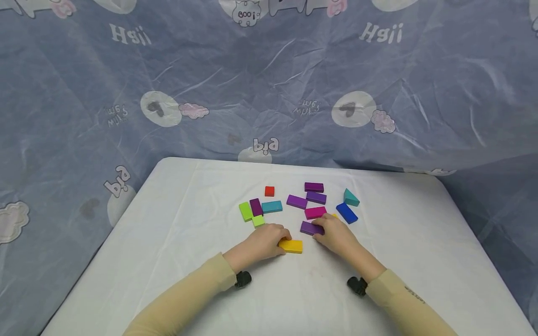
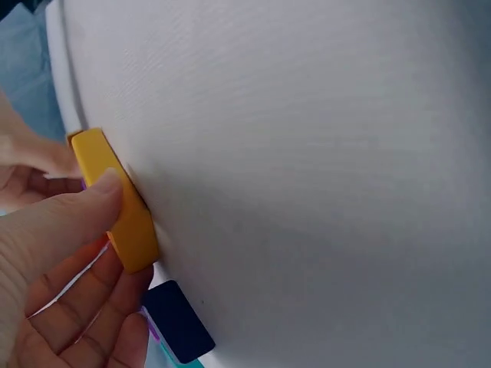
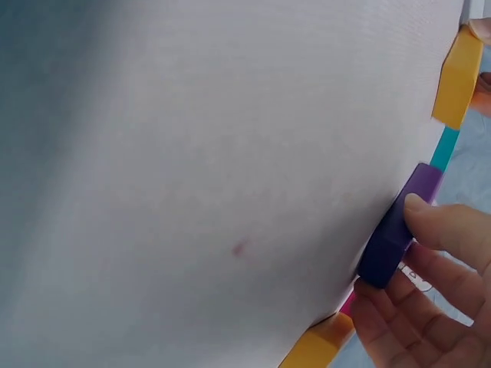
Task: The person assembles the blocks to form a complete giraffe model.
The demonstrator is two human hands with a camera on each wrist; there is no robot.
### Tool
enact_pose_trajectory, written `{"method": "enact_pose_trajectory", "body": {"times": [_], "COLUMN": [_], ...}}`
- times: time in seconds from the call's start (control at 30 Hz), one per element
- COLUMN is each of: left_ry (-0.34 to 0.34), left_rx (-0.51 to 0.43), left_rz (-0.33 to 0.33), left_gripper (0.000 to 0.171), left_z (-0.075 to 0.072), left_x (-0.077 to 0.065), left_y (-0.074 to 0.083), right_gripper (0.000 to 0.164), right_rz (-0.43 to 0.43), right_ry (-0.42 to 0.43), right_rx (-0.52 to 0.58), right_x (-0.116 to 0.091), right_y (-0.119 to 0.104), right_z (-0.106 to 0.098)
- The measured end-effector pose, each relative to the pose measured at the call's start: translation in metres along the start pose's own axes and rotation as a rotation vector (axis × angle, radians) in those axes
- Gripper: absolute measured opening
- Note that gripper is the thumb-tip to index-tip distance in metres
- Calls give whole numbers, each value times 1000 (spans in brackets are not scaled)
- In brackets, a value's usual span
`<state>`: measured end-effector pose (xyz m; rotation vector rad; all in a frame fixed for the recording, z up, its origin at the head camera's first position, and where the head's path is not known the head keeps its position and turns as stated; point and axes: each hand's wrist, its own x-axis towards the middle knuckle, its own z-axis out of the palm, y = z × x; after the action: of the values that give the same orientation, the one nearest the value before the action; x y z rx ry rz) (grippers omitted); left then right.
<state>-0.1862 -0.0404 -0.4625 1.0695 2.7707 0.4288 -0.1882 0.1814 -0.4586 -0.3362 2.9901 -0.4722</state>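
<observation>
My left hand (image 1: 265,241) pinches a yellow rectangular block (image 1: 293,246) by its left end, low over the white table. The left wrist view shows the thumb on one face of this block and the fingers behind it. To the right, my right hand (image 1: 336,232) grips a purple block (image 1: 310,227) between thumb and fingers, seen also in the right wrist view as a purple block (image 3: 400,228). Just beyond that hand lie a magenta block (image 1: 315,213) and another yellow block (image 3: 318,343), the latter mostly hidden by the hand in the head view.
Beyond the left hand lie lime blocks (image 1: 245,212), a dark purple block (image 1: 256,207), a teal block (image 1: 272,206) and a red cube (image 1: 269,191). Several purple blocks (image 1: 296,201) sit at centre back. A blue block (image 1: 346,213) and teal triangular block (image 1: 350,198) are farther right.
</observation>
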Motion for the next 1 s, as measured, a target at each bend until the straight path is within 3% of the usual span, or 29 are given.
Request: {"method": "enact_pose_trajectory", "body": {"times": [0.13, 0.5, 1.0], "left_ry": [4, 40, 59], "left_rx": [-27, -5, -40], "left_rz": [-28, -11, -4], "left_gripper": [27, 28, 29], "left_z": [0, 0, 4], "left_x": [-3, -5, -7], "left_y": [-2, 1, -5], "right_gripper": [38, 30, 31], "right_rz": [-31, -109, -127], "right_ry": [-11, -63, -23], "right_rx": [6, 68, 78], "right_x": [-5, -30, -37], "right_y": [1, 5, -1], "right_z": [-2, -4, 3]}}
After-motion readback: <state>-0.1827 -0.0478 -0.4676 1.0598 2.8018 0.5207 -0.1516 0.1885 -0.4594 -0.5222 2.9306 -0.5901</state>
